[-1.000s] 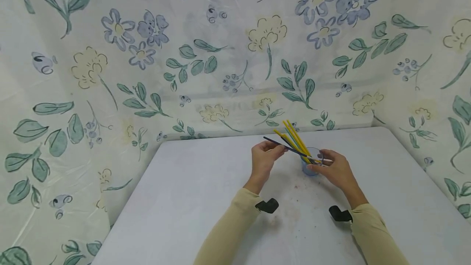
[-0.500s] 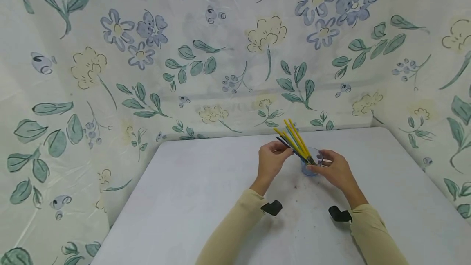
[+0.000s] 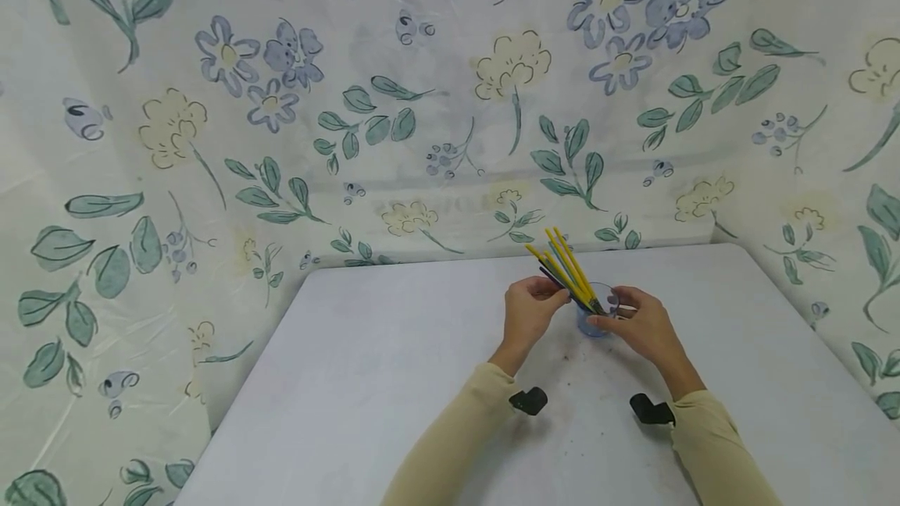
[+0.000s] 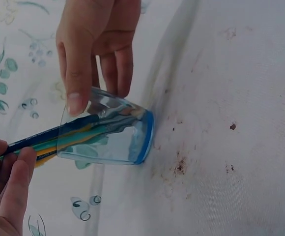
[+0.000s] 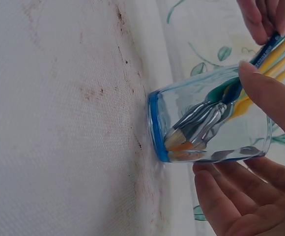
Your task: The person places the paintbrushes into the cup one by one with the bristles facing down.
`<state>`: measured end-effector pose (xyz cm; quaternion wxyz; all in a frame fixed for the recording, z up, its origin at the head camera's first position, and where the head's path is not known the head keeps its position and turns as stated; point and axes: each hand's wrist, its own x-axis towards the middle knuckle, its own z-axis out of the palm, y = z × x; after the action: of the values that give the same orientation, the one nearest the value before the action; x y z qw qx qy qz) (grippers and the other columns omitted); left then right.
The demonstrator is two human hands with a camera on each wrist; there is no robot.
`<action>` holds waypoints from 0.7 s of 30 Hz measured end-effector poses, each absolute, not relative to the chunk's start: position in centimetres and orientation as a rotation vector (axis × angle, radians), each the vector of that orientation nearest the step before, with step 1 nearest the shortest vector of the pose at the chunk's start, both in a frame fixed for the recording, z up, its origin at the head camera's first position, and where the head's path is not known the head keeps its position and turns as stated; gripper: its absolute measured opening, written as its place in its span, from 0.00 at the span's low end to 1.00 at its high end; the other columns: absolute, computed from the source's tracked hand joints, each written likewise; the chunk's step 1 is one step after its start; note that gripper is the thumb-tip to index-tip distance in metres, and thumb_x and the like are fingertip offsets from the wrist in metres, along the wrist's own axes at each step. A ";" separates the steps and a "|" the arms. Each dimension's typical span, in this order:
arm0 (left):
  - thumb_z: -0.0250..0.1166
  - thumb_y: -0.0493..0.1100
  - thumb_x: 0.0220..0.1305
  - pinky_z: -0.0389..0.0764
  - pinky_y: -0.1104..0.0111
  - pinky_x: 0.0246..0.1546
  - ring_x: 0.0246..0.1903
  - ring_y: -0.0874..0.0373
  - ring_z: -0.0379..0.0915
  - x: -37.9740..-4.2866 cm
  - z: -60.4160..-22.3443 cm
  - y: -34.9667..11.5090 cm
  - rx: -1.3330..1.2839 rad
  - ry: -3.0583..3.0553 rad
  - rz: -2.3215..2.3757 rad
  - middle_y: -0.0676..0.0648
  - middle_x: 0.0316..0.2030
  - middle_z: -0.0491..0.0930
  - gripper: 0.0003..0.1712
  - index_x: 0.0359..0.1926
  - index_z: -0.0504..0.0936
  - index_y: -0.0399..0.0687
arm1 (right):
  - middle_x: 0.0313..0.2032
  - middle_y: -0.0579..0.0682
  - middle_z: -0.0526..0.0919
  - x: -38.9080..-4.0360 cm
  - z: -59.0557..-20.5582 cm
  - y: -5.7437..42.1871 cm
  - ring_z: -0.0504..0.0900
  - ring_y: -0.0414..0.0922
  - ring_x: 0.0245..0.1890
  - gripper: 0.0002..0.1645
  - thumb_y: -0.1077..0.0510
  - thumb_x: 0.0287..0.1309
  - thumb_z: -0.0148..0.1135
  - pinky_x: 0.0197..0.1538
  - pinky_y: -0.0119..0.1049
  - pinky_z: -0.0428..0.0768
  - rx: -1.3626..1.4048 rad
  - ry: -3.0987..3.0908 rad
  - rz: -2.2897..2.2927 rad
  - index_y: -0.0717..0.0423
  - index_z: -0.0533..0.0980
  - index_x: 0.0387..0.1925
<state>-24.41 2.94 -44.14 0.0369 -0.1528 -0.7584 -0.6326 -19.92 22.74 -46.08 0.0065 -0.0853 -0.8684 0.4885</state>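
A clear glass (image 3: 594, 326) with a blue base stands on the white table, several paintbrushes (image 3: 568, 264) leaning leftward in it, bristles down. Most handles are yellow; one is teal. My left hand (image 3: 529, 315) pinches the handle of a dark blue paintbrush (image 5: 267, 48), whose metal ferrule end is inside the glass among the others. On the glass's right side, my right hand (image 3: 643, 326) holds the wall between thumb and fingers. In the right wrist view, pale and orange bristles (image 5: 174, 140) show near the glass's bottom.
The white table (image 3: 394, 381) has small reddish-brown specks in front of the glass. Behind and beside it hangs a flower-patterned sheet (image 3: 422, 139). A black band piece (image 3: 529, 400) sticks out at the left cuff, and another black piece (image 3: 651, 410) at the right.
My left hand has moved right, lowering the dark blue paintbrush from across the glass's top into it, alongside the other brushes. My right hand stays on the glass.
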 end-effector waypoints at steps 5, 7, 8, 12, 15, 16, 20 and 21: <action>0.72 0.40 0.64 0.84 0.76 0.39 0.35 0.62 0.88 -24.4 -44.3 2.9 -0.470 -2.335 -1.936 0.42 0.36 0.91 0.08 0.40 0.88 0.40 | 0.72 0.67 0.69 -20.0 -46.2 22.9 0.73 0.66 0.70 0.58 0.37 0.56 0.75 0.67 0.57 0.78 -0.270 -2.721 1.521 0.61 0.60 0.76; 0.72 0.40 0.63 0.83 0.77 0.38 0.34 0.62 0.88 -24.3 -44.4 2.9 -0.472 -2.336 -1.934 0.42 0.36 0.91 0.07 0.39 0.88 0.39 | 0.72 0.67 0.70 -20.0 -46.3 22.9 0.73 0.66 0.70 0.58 0.37 0.55 0.75 0.67 0.58 0.78 -0.273 -2.720 1.521 0.61 0.61 0.76; 0.71 0.39 0.63 0.83 0.77 0.38 0.34 0.62 0.88 -24.2 -44.4 2.8 -0.472 -2.337 -1.933 0.42 0.35 0.91 0.07 0.39 0.88 0.39 | 0.72 0.67 0.70 -20.0 -46.3 22.9 0.73 0.66 0.70 0.58 0.36 0.55 0.75 0.67 0.58 0.78 -0.269 -2.720 1.519 0.61 0.61 0.76; 0.70 0.37 0.64 0.84 0.77 0.39 0.36 0.58 0.90 -23.9 -44.5 2.2 -0.477 -2.326 -1.926 0.40 0.36 0.91 0.06 0.39 0.88 0.37 | 0.71 0.67 0.70 -20.0 -46.3 22.8 0.73 0.66 0.70 0.57 0.38 0.55 0.76 0.67 0.58 0.78 -0.283 -2.722 1.523 0.61 0.61 0.76; 0.70 0.36 0.65 0.83 0.78 0.39 0.38 0.51 0.90 -23.8 -44.4 1.4 -0.484 -2.303 -1.920 0.39 0.36 0.91 0.06 0.40 0.88 0.36 | 0.71 0.66 0.71 -19.9 -46.4 22.6 0.73 0.66 0.70 0.56 0.38 0.55 0.76 0.67 0.58 0.78 -0.305 -2.719 1.519 0.61 0.62 0.75; 0.70 0.35 0.64 0.83 0.78 0.39 0.38 0.48 0.90 -23.7 -44.3 1.0 -0.489 -2.293 -1.916 0.38 0.36 0.91 0.06 0.39 0.88 0.36 | 0.70 0.66 0.71 -19.9 -46.4 22.6 0.73 0.66 0.70 0.56 0.38 0.55 0.76 0.67 0.59 0.78 -0.314 -2.718 1.518 0.61 0.62 0.75; 0.70 0.36 0.65 0.82 0.78 0.38 0.38 0.47 0.90 -23.4 -43.9 -0.6 -0.481 -2.305 -1.858 0.38 0.36 0.91 0.05 0.39 0.88 0.37 | 0.70 0.66 0.71 -19.7 -46.6 22.5 0.72 0.65 0.70 0.57 0.38 0.55 0.76 0.68 0.60 0.77 -0.345 -2.728 1.510 0.62 0.61 0.74; 0.69 0.37 0.66 0.82 0.77 0.38 0.38 0.48 0.90 -23.3 -43.8 -1.0 -0.477 -2.319 -1.825 0.39 0.36 0.91 0.06 0.39 0.88 0.38 | 0.70 0.66 0.71 -19.7 -46.6 22.5 0.72 0.65 0.70 0.57 0.38 0.55 0.76 0.68 0.60 0.77 -0.349 -2.732 1.509 0.63 0.61 0.74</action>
<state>-23.34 -1.01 -43.75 0.0762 -0.1593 -0.7735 -0.6088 -19.68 22.48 -46.57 0.0004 -0.1111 -0.8699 0.4805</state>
